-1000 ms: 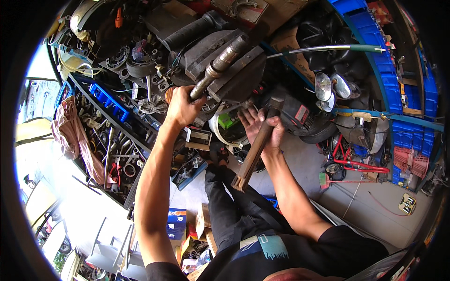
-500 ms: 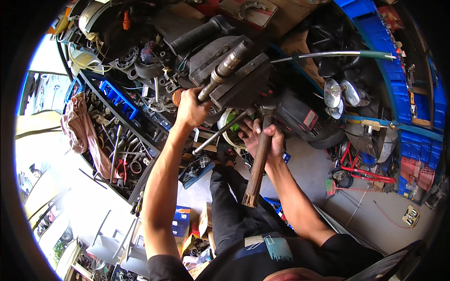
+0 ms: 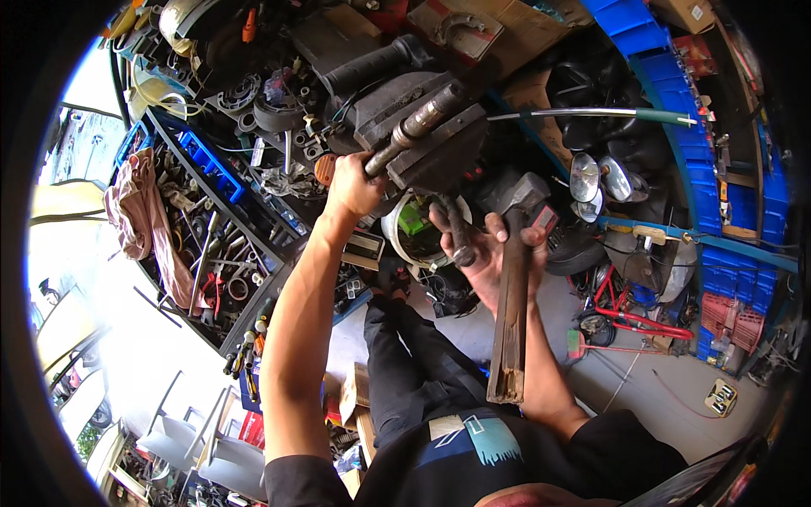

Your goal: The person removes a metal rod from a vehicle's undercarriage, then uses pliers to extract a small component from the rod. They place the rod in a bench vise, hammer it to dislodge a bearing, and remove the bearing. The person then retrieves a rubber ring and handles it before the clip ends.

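My left hand (image 3: pixel 355 184) is closed round the lower end of a worn, stepped metal shaft (image 3: pixel 416 124). The shaft slants up to the right along the jaws of a dark bench vise (image 3: pixel 446 154); I cannot tell whether the jaws grip it. My right hand (image 3: pixel 483 258), palm up, holds a hammer by its worn wooden handle (image 3: pixel 509 321), whose broken-looking end points toward me. The blocky hammer head (image 3: pixel 525 193) lies beyond the hand. A metal vise bar (image 3: pixel 460 232) with a rounded end runs against the fingers of that hand.
Metal parts and tools crowd the bench and a tray (image 3: pixel 224 253) at left. A white bucket (image 3: pixel 414 228) with something green inside stands below the vise. Mirrors (image 3: pixel 585 177), blue bins (image 3: pixel 735 262) and a red metal frame (image 3: pixel 646 317) are at right.
The vise bar has swung from pointing lower left to pointing toward me, beside my right fingers. My right hand and the hammer have shifted right. My left hand keeps its hold on the shaft.
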### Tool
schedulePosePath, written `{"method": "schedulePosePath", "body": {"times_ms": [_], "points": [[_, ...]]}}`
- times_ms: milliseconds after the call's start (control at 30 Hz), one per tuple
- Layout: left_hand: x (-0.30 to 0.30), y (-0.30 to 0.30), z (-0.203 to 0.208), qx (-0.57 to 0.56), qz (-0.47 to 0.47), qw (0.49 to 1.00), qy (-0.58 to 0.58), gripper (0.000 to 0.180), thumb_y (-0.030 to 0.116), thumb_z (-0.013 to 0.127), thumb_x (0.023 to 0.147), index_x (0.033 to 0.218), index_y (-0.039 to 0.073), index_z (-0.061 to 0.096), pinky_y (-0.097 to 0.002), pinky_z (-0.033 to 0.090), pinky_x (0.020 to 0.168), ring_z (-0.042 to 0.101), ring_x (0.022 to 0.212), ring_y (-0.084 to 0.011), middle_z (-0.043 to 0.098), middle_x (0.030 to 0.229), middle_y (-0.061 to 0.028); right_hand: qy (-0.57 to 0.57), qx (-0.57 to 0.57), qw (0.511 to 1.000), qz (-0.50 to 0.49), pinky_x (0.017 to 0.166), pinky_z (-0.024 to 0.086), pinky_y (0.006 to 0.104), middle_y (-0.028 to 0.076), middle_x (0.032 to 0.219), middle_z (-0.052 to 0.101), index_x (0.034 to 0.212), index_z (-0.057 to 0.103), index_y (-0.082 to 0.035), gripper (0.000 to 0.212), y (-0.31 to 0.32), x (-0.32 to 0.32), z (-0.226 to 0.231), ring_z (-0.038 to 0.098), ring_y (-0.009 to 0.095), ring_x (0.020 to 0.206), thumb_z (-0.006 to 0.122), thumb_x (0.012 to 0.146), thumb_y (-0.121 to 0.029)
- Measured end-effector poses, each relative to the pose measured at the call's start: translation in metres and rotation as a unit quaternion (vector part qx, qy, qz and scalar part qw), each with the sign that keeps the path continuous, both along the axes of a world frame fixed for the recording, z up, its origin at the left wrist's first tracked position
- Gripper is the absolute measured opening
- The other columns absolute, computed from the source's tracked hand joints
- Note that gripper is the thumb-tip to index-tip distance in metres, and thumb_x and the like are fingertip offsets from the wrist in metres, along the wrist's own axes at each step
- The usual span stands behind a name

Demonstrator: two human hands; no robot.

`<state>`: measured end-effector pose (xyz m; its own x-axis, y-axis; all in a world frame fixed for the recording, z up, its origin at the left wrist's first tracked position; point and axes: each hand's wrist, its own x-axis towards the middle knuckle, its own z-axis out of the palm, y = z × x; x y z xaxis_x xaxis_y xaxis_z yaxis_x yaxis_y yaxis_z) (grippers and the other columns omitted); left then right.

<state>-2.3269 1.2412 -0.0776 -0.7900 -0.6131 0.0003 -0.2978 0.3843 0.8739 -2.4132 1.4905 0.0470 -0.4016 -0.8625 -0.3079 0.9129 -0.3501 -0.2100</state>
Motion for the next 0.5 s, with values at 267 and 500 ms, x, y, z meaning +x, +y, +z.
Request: {"method": "schedulePosePath", "body": {"times_ms": [267, 500], "points": [[-0.005, 0.005, -0.004, -0.022, 0.049, 0.997, 0.056, 0.018, 0.010, 0.065, 0.078, 0.087, -0.004, 0.071, -0.0503, 0.056, 0.073, 0.067, 0.082, -0.0507, 0.066, 0.079, -0.0308, 0.331, 0.378, 0.862, 0.063, 0.050, 0.059, 0.0389, 0.014, 0.082, 0.067, 0.113, 0.056, -0.004, 0.035, 0.003, -0.041, 0.109, 0.068, 0.024, 0.058, 0.072, 0.084, -0.017], [-0.002, 0.002, -0.014, -0.027, 0.030, 0.997, 0.062, 0.015, 0.011, 0.066, 0.077, 0.080, -0.004, 0.066, -0.0505, 0.054, 0.069, 0.064, 0.078, -0.0524, 0.063, 0.075, -0.0307, 0.690, 0.324, 0.644, 0.063, 0.050, 0.046, 0.0276, 0.003, 0.075, 0.060, 0.101, 0.061, -0.001, 0.029, -0.056, -0.087, 0.142, 0.056, 0.010, 0.055, 0.074, 0.101, -0.028]]}}
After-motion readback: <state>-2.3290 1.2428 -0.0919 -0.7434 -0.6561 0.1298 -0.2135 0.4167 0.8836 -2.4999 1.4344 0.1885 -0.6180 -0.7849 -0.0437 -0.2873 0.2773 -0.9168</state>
